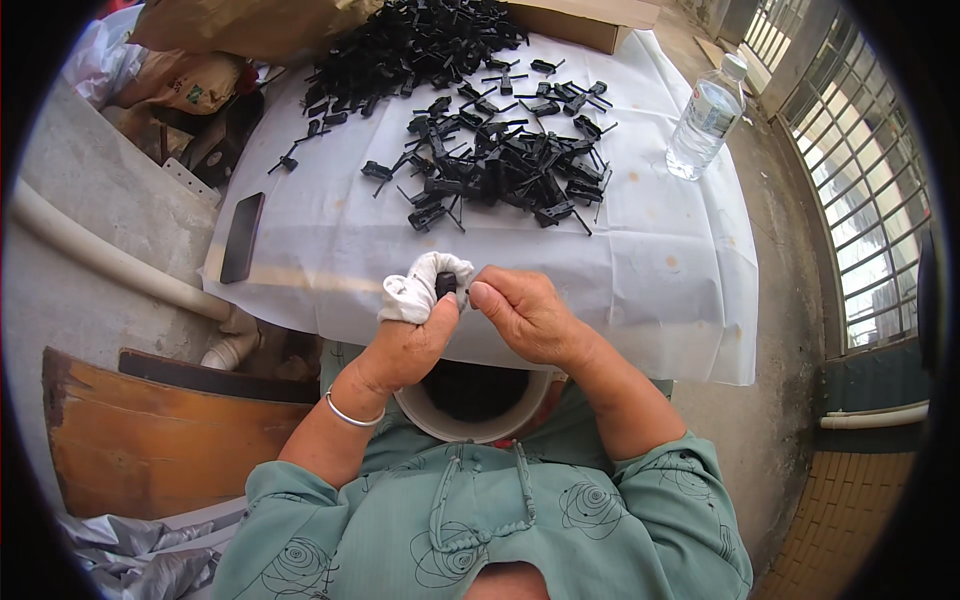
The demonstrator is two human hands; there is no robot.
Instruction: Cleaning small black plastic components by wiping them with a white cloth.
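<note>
My left hand (425, 325), its fingers wrapped in a white cloth (408, 295), grips a small black plastic part (447, 284) between thumb and fingers. Close beside it, my right hand (525, 310) has thumb and forefinger pinched at the part's right side. A tiny dark bit shows by those fingertips, too small to name. Both hands are over the table's near edge. Beyond them lies a loose pile of black plastic parts (500, 165) with thin pins sticking out, and a larger heap (405, 50) of similar parts sits farther back.
White sheeting covers the table (310, 225). A dark phone (242, 237) lies at left, a water bottle (703, 125) stands at right. Behind are a brown paper bag (235, 25) and a cardboard box (570, 22). A white bucket (480, 430) holding dark contents sits below my hands.
</note>
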